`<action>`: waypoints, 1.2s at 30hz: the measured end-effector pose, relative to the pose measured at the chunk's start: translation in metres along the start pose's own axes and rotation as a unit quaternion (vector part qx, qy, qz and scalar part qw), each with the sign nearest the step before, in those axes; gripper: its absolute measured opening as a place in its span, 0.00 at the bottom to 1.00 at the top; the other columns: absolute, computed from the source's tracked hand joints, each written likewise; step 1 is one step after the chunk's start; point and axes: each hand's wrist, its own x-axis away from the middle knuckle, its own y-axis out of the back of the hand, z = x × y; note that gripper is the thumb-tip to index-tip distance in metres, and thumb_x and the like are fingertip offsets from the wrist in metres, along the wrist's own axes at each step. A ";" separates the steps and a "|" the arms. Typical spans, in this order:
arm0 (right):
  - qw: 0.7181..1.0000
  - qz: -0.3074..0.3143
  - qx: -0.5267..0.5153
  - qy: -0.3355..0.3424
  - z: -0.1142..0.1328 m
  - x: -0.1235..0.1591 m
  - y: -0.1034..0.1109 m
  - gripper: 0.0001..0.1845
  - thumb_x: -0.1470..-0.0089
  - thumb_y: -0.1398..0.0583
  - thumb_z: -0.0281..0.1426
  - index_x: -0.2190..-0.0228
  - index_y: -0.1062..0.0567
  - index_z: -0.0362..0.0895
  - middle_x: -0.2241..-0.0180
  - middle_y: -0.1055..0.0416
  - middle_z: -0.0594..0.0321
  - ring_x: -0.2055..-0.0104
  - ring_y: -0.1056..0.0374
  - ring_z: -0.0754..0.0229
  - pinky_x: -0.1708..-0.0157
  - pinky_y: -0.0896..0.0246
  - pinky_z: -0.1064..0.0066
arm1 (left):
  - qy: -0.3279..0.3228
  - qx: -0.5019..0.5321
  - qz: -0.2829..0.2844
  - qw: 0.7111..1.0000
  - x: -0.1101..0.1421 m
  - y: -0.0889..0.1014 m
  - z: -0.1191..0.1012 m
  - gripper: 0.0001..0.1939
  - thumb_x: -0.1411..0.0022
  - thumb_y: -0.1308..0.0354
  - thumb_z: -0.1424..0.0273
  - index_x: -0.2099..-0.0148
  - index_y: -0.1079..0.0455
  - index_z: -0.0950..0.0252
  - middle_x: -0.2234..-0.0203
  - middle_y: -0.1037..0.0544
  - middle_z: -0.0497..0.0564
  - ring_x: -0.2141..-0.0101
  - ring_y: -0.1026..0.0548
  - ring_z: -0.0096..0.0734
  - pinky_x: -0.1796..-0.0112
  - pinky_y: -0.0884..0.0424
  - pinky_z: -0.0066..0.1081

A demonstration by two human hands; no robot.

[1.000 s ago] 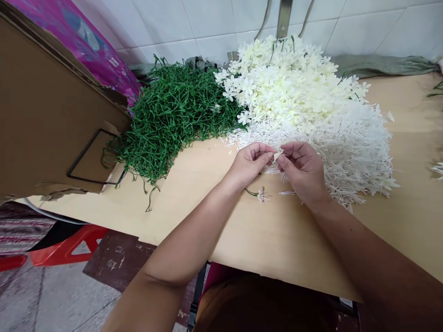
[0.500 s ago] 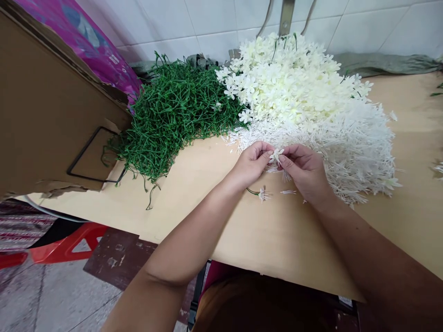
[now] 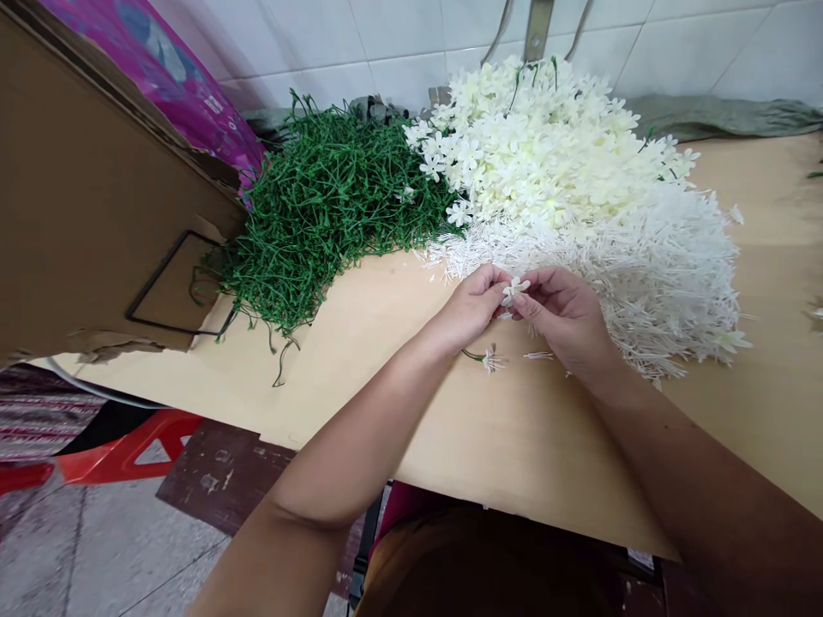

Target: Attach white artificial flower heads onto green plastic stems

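Note:
Between my two hands is a small white artificial flower (image 3: 515,290), its petals facing up. My left hand (image 3: 479,302) pinches it from the left, and my right hand (image 3: 561,310) has thumb and fingers closed on its right side. Whatever lies under the petals is hidden by my fingers. Just below my hands, a green stem with white stamens (image 3: 489,358) rests on the table, with a loose white stamen piece (image 3: 537,355) to its right. Behind my hands spreads a heap of white stamens (image 3: 669,283).
A pile of white flower heads (image 3: 546,154) stands against the tiled wall. Left of it lies a tangle of green stems (image 3: 334,188). A cardboard box (image 3: 96,197) borders the table (image 3: 360,343) on the left, and a red stool (image 3: 129,450) is below.
The flower has turned slightly, so its petals show more openly towards me. Both hands keep their pinch in nearly the same place; the whole view has shifted a little.

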 end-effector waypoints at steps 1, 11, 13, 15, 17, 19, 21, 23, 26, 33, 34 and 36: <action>1.000 -0.004 0.007 0.004 -0.001 0.000 0.000 0.19 0.60 0.31 0.44 0.73 0.30 0.45 0.76 0.30 0.68 0.75 0.34 0.67 0.70 0.32 0.70 | -0.004 -0.006 0.002 1.000 0.000 -0.001 0.001 0.08 0.41 0.48 0.78 0.73 0.39 0.66 0.83 0.35 0.43 0.79 0.39 0.18 0.73 0.43 0.22; 0.999 -0.001 0.035 -0.020 0.004 0.001 0.003 0.13 0.57 0.32 0.39 0.76 0.29 0.45 0.80 0.34 0.70 0.79 0.38 0.68 0.76 0.37 0.72 | -0.036 -0.275 0.041 0.960 0.000 0.040 -0.012 0.05 0.54 0.36 0.75 0.74 0.30 0.66 0.80 0.30 0.45 0.77 0.37 0.22 0.73 0.43 0.25; 0.996 0.070 -0.001 -0.058 0.005 0.003 0.002 0.17 0.58 0.32 0.44 0.75 0.30 0.45 0.80 0.33 0.69 0.78 0.35 0.66 0.75 0.34 0.71 | -0.016 -0.348 0.071 0.935 0.000 0.048 -0.011 0.05 0.57 0.34 0.75 0.75 0.28 0.65 0.82 0.31 0.45 0.78 0.38 0.23 0.74 0.45 0.25; 0.986 0.139 -0.017 -0.091 0.004 0.004 0.001 0.20 0.58 0.33 0.47 0.76 0.30 0.45 0.79 0.32 0.68 0.76 0.33 0.65 0.73 0.33 0.70 | -0.027 -0.417 0.069 0.906 -0.001 0.049 -0.008 0.05 0.58 0.35 0.77 0.77 0.28 0.64 0.83 0.31 0.45 0.79 0.39 0.24 0.75 0.47 0.26; 0.983 0.154 -0.007 -0.100 0.002 0.004 0.001 0.21 0.59 0.33 0.48 0.77 0.30 0.45 0.78 0.31 0.67 0.75 0.34 0.66 0.73 0.34 0.71 | -0.050 -0.463 0.050 0.884 -0.002 0.046 -0.004 0.06 0.58 0.37 0.78 0.79 0.29 0.63 0.84 0.32 0.46 0.80 0.40 0.25 0.75 0.49 0.27; 0.988 0.122 0.005 -0.100 0.000 0.002 0.003 0.20 0.61 0.32 0.47 0.77 0.29 0.44 0.78 0.31 0.67 0.76 0.35 0.67 0.75 0.37 0.73 | -0.072 -0.481 0.045 0.873 -0.003 0.044 -0.001 0.07 0.57 0.40 0.79 0.80 0.30 0.63 0.83 0.31 0.47 0.79 0.40 0.25 0.75 0.49 0.27; 0.992 0.078 0.003 -0.099 -0.002 0.000 0.006 0.20 0.62 0.30 0.46 0.76 0.28 0.45 0.78 0.31 0.67 0.76 0.35 0.66 0.74 0.37 0.72 | -0.085 -0.468 0.063 0.877 -0.005 0.045 -0.001 0.08 0.56 0.42 0.81 0.79 0.30 0.63 0.82 0.30 0.47 0.78 0.39 0.25 0.75 0.48 0.26; 0.994 0.057 -0.006 -0.096 -0.004 -0.002 0.008 0.20 0.63 0.30 0.45 0.76 0.28 0.45 0.78 0.31 0.67 0.75 0.34 0.65 0.73 0.36 0.71 | -0.080 -0.421 0.079 0.900 -0.007 0.049 0.000 0.06 0.54 0.42 0.80 0.77 0.29 0.64 0.81 0.30 0.47 0.78 0.38 0.24 0.75 0.47 0.25; 0.993 0.068 -0.003 -0.095 -0.004 -0.003 0.010 0.19 0.63 0.30 0.44 0.76 0.27 0.44 0.78 0.30 0.66 0.75 0.34 0.65 0.73 0.37 0.71 | -0.052 -0.305 0.095 0.946 -0.009 0.054 0.000 0.01 0.51 0.41 0.76 0.73 0.30 0.66 0.82 0.32 0.45 0.78 0.38 0.22 0.75 0.45 0.24; 0.987 0.068 0.032 -0.140 -0.002 -0.006 0.011 0.20 0.63 0.30 0.45 0.78 0.28 0.42 0.80 0.29 0.65 0.75 0.32 0.65 0.71 0.35 0.71 | 0.003 -0.173 0.135 0.976 -0.009 0.047 0.001 0.04 0.50 0.39 0.73 0.70 0.27 0.70 0.81 0.29 0.45 0.79 0.37 0.18 0.75 0.42 0.23; 0.987 0.067 0.036 -0.143 -0.001 -0.006 0.011 0.20 0.63 0.30 0.45 0.78 0.28 0.42 0.80 0.29 0.66 0.75 0.32 0.65 0.71 0.35 0.71 | 0.000 -0.173 0.139 0.975 -0.010 0.047 0.001 0.04 0.50 0.39 0.73 0.70 0.27 0.70 0.80 0.28 0.45 0.78 0.36 0.18 0.74 0.40 0.23; 0.985 0.070 0.039 -0.150 0.002 -0.006 0.011 0.20 0.63 0.30 0.44 0.78 0.28 0.42 0.80 0.30 0.66 0.75 0.32 0.65 0.70 0.34 0.71 | -0.015 -0.185 0.144 0.972 -0.012 0.046 0.002 0.03 0.50 0.40 0.75 0.70 0.27 0.70 0.79 0.27 0.46 0.76 0.33 0.19 0.70 0.37 0.24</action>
